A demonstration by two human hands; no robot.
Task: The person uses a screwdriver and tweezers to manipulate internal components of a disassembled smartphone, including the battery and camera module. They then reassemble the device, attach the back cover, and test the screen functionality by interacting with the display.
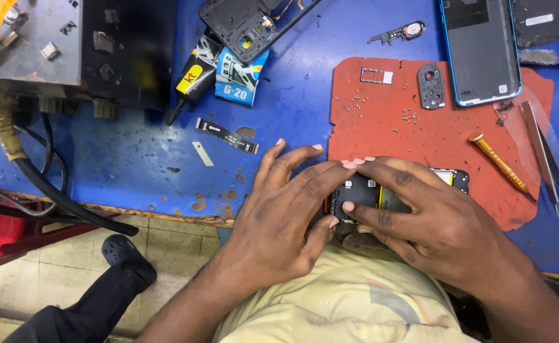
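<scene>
An opened black phone [363, 194] with its back off lies at the near edge of a red mat [432, 133], a yellow part showing inside. My left hand [286, 209] grips its left end, fingers spread over the top. My right hand [419, 216] covers the middle and right of the phone, thumb pressing on its inner parts. Most of the phone is hidden under both hands.
The blue workbench [133, 159] carries a flat flex cable [227, 135], a glue tube [193, 76], a black phone frame [251, 25], a blue back cover [480, 51], a camera bezel [431, 86], small screws [409, 115], an orange-handled screwdriver [498, 163] and tweezers [546, 159]. A grey machine [51, 44] stands far left.
</scene>
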